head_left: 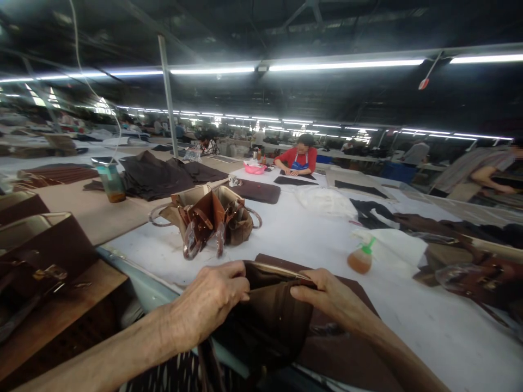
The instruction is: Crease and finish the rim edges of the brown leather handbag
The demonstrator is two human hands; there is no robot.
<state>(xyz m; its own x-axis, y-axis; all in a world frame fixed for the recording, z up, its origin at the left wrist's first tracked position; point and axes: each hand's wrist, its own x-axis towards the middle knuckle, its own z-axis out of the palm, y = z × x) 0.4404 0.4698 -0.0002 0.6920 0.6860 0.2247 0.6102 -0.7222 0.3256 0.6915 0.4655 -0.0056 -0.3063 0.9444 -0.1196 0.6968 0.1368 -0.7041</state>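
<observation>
A dark brown leather bag (269, 321) lies at the near edge of the white table (310, 234), its mouth facing me. My left hand (212, 299) is closed in a fist-like grip on the left side of the bag's top rim. My right hand (327, 296) pinches the rim on the right, thumb on top. The rim's pale lining edge shows between the two hands. The lower part of the bag hangs over the table edge toward me.
A brown handbag (210, 218) with straps stands further back on the table. An orange spray bottle (362, 258) lies to the right. Brown bags sit at left (36, 245) and right (474, 272). A person in red (298, 158) works at the far end; another stands at right (478, 174).
</observation>
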